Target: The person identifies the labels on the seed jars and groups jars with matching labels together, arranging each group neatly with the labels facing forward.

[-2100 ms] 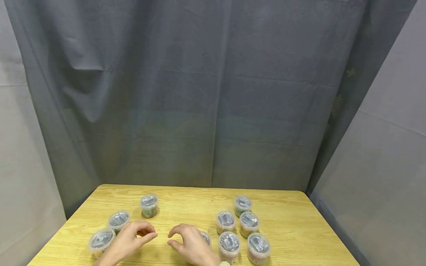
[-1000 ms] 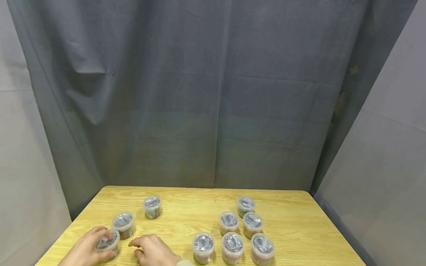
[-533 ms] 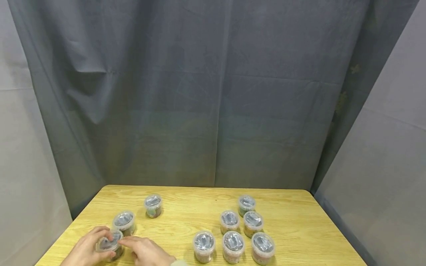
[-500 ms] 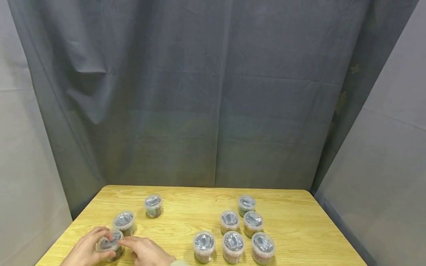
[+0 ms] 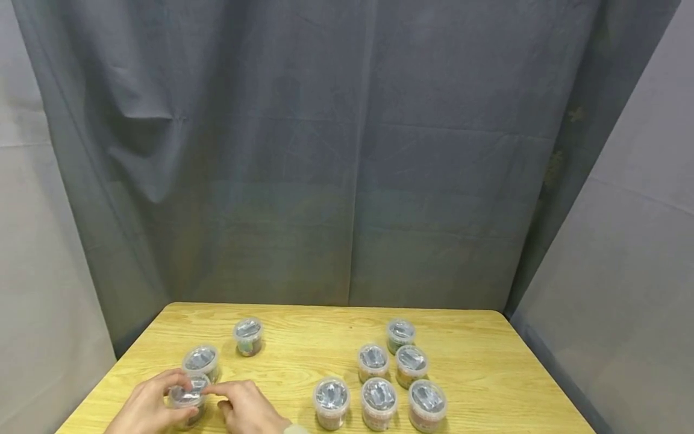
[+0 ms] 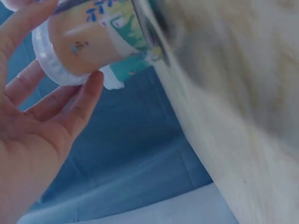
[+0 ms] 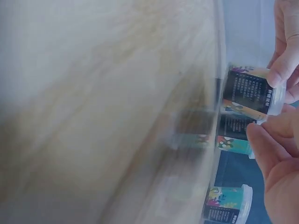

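My left hand (image 5: 143, 410) grips a small round plastic tub (image 5: 190, 395) by its clear lid, thumb in front and fingers behind. In the left wrist view the tub shows a peach-coloured side with printed cartoon art; the right wrist view shows its black label with white text. My right hand (image 5: 246, 410) reaches in from the right, its index fingertip at the lid's rim and its thumb lower, below the rim. A second tub (image 5: 200, 360) stands just behind the gripped one, overlapping it in the head view.
Another lidded tub (image 5: 249, 336) stands farther back on the left. Several more tubs stand grouped on the right, including a front one (image 5: 331, 402) right of my right hand. The wooden table (image 5: 303, 337) ends at a grey curtain (image 5: 271, 181).
My left hand came from mid-table to the left front tub and took hold. My right hand followed leftward to its rim. Since half a second ago, the tub and both hands have shifted slightly right.
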A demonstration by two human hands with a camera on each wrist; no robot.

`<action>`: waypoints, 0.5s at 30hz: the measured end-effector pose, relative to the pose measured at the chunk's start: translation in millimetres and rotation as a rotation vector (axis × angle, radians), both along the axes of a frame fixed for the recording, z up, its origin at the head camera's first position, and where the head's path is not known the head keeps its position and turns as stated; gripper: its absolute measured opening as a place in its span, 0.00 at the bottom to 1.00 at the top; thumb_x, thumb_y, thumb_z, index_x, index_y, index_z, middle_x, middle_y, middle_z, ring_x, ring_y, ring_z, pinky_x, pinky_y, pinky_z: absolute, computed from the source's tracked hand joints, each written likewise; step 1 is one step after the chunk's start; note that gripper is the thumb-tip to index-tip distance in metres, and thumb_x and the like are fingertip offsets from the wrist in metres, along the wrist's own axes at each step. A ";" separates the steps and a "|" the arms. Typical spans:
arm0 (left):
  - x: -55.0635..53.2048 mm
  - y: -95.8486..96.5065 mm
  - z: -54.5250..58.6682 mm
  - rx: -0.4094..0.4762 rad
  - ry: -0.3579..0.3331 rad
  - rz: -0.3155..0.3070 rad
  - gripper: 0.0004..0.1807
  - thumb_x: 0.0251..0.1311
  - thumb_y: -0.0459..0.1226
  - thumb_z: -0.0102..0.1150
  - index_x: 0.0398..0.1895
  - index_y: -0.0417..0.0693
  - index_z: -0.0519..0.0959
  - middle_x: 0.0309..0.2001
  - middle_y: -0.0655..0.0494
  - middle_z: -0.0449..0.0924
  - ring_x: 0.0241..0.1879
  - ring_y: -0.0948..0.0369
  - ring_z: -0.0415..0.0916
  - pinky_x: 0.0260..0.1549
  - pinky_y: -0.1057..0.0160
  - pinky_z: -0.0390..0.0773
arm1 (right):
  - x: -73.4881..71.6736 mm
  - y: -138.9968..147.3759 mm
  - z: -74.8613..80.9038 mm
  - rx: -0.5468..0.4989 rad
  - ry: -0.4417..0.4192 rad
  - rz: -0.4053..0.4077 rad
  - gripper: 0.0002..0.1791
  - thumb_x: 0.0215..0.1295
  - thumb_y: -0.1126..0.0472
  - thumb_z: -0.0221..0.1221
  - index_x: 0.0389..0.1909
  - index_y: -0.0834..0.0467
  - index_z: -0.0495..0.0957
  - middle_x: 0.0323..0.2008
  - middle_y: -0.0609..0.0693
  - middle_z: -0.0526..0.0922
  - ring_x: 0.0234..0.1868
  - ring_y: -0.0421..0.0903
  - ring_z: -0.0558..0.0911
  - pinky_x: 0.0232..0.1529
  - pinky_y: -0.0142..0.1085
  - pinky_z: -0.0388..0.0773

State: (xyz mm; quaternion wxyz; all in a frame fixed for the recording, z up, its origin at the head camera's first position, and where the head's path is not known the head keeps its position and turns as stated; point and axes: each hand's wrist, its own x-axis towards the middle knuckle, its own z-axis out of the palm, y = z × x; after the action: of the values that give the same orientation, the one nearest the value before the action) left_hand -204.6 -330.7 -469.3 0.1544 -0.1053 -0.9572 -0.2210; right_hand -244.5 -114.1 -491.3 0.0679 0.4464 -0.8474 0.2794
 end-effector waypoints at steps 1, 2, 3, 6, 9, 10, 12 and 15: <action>-0.3 2.8 2.3 0.000 -0.021 0.009 0.21 0.35 0.51 0.80 0.29 0.61 0.78 0.40 0.61 0.81 0.35 0.69 0.74 0.31 0.67 0.78 | -0.4 1.8 0.2 -0.032 0.022 -0.014 0.25 0.65 0.70 0.59 0.59 0.43 0.78 0.48 0.34 0.84 0.29 0.24 0.72 0.31 0.13 0.67; -0.8 5.5 4.4 0.001 -0.037 0.017 0.21 0.35 0.53 0.80 0.30 0.60 0.79 0.41 0.60 0.82 0.37 0.67 0.76 0.33 0.66 0.80 | -0.6 3.7 0.2 -0.065 0.047 -0.026 0.22 0.66 0.68 0.59 0.57 0.44 0.80 0.46 0.35 0.85 0.32 0.24 0.74 0.33 0.12 0.68; -0.5 8.5 5.9 0.013 -0.042 0.027 0.21 0.35 0.53 0.80 0.31 0.59 0.80 0.43 0.58 0.83 0.38 0.63 0.78 0.35 0.63 0.81 | -0.7 5.6 0.3 -0.096 0.073 -0.036 0.19 0.67 0.67 0.59 0.55 0.45 0.81 0.46 0.36 0.85 0.36 0.23 0.75 0.36 0.12 0.68; 1.3 18.4 7.5 0.076 0.007 0.049 0.23 0.35 0.54 0.80 0.35 0.55 0.84 0.47 0.51 0.84 0.45 0.51 0.82 0.38 0.54 0.84 | -1.1 11.3 1.3 -0.186 0.097 -0.055 0.13 0.68 0.62 0.60 0.51 0.48 0.83 0.46 0.38 0.86 0.44 0.26 0.80 0.39 0.12 0.72; 2.4 30.0 7.4 0.142 0.103 0.067 0.25 0.35 0.53 0.80 0.38 0.54 0.86 0.50 0.47 0.84 0.49 0.43 0.81 0.40 0.53 0.85 | -1.5 18.5 3.3 -0.285 0.017 -0.058 0.11 0.68 0.58 0.60 0.49 0.50 0.84 0.47 0.40 0.86 0.47 0.31 0.82 0.40 0.12 0.74; 2.2 33.8 7.5 0.153 0.131 0.075 0.25 0.36 0.53 0.80 0.39 0.55 0.86 0.51 0.48 0.84 0.50 0.44 0.81 0.40 0.56 0.85 | -1.8 21.1 4.1 -0.321 -0.018 -0.056 0.11 0.67 0.57 0.60 0.48 0.51 0.84 0.47 0.41 0.86 0.48 0.32 0.82 0.39 0.12 0.75; 1.4 41.3 8.2 0.178 0.170 0.090 0.24 0.36 0.53 0.80 0.39 0.58 0.86 0.51 0.52 0.85 0.51 0.53 0.81 0.42 0.64 0.83 | -2.4 26.5 5.7 -0.385 -0.065 -0.053 0.12 0.67 0.56 0.59 0.48 0.53 0.83 0.47 0.43 0.86 0.48 0.33 0.83 0.38 0.13 0.75; -0.5 51.7 9.8 0.217 0.201 0.106 0.21 0.36 0.53 0.80 0.37 0.63 0.86 0.51 0.57 0.85 0.50 0.69 0.77 0.41 0.73 0.78 | -3.7 34.2 8.0 -0.443 -0.066 -0.057 0.13 0.67 0.55 0.59 0.47 0.54 0.83 0.47 0.45 0.86 0.48 0.34 0.83 0.40 0.14 0.76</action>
State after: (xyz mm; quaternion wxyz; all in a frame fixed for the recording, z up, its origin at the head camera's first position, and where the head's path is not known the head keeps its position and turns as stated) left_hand -205.1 -279.1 -459.5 0.2712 -0.0589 -0.9117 -0.3030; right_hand -248.3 -79.9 -483.3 0.1443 0.3870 -0.7793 0.4713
